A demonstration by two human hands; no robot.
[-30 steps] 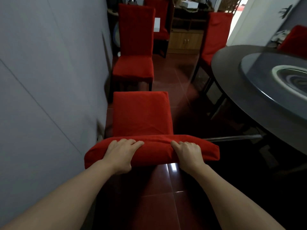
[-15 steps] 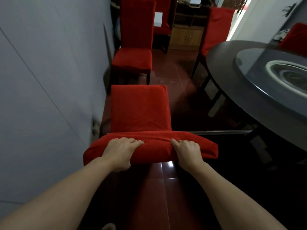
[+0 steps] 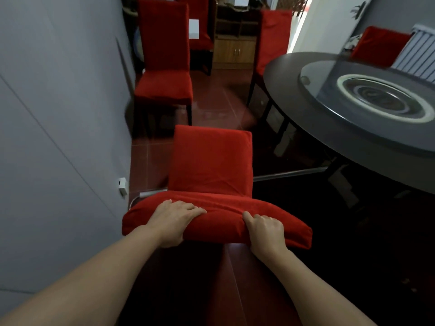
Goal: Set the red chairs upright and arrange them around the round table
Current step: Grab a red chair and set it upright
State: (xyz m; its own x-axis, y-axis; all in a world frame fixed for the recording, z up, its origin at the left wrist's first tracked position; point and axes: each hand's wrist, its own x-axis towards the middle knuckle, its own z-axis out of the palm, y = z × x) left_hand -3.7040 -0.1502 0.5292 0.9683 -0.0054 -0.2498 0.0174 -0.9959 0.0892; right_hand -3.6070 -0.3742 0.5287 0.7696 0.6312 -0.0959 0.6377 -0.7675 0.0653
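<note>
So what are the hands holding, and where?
Both the left hand and right hand grip the red chair by the top edge of its backrest.

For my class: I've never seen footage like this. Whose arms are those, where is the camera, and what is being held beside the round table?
There is no machine here. The camera sits on a person's head, looking forward and down, so the two bare arms entering from the bottom are that person's own.

The left hand and the right hand both grip the top edge of the backrest of a red chair, fingers curled over the padded cover. The chair stands upright between the grey wall and the dark round table.

On the table lies a glass turntable; nothing else on it can be made out. Further off, another red chair stands by the wall, more are near the table, and a wooden cabinet stands at the back.
</note>
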